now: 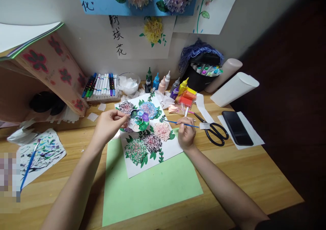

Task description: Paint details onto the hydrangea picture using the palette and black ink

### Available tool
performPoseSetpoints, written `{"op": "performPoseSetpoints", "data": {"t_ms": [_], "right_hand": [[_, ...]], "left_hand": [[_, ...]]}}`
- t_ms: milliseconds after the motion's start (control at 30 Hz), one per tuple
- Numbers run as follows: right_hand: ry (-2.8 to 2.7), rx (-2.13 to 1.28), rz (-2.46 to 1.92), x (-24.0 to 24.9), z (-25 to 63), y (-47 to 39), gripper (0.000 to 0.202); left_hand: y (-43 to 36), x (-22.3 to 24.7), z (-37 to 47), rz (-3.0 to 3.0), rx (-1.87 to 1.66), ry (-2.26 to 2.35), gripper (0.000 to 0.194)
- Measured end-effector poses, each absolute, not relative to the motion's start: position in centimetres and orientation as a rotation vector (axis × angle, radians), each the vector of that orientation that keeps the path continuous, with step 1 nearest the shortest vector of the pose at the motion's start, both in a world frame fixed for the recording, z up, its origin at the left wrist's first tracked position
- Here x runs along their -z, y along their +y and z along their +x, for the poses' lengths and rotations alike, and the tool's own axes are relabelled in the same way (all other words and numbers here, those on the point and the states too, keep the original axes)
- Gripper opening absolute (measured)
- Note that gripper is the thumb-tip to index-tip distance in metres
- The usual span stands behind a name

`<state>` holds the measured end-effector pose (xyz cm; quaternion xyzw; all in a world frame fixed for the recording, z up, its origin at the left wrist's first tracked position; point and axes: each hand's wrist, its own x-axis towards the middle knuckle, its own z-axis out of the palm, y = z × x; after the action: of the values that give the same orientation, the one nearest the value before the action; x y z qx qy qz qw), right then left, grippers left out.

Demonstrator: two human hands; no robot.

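Observation:
My left hand (113, 124) pinches a small round paint palette (139, 120) by its edge, above a white sheet (134, 167) of paper flowers. Green, purple and white paint sit in the palette's wells. In my right hand (186, 132) is a thin blue paintbrush (188, 125), its tip near a painted green leaf sprig on the sheet's right side. Around it are a pink flower (162, 131), a blue flower (148, 110), a green-and-white flower (136, 151) and a dark-and-pink flower (152, 143). The palette hides part of the sheet. Beneath lies a light green sheet (152, 197).
Paint bottles (162, 84), a bowl of paper scraps (128, 83) and markers (102, 85) line the back. On the right are black scissors (216, 133), a phone (237, 128) and a white bottle (234, 89). Another brush (31, 162) rests on paint-stained paper (52, 146) at left.

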<state>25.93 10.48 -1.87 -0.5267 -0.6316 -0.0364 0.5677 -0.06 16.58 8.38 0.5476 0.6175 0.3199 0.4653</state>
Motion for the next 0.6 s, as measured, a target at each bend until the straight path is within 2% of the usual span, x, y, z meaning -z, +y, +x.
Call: {"op": "performPoseSetpoints", "data": {"t_ms": [600], "right_hand": [[-1.511, 0.096, -1.217, 1.89, 25.95, 10.4, 0.014]], "left_hand": [[16.49, -8.73, 0.1, 1.323, -0.78, 1.531, 0.023]]}}
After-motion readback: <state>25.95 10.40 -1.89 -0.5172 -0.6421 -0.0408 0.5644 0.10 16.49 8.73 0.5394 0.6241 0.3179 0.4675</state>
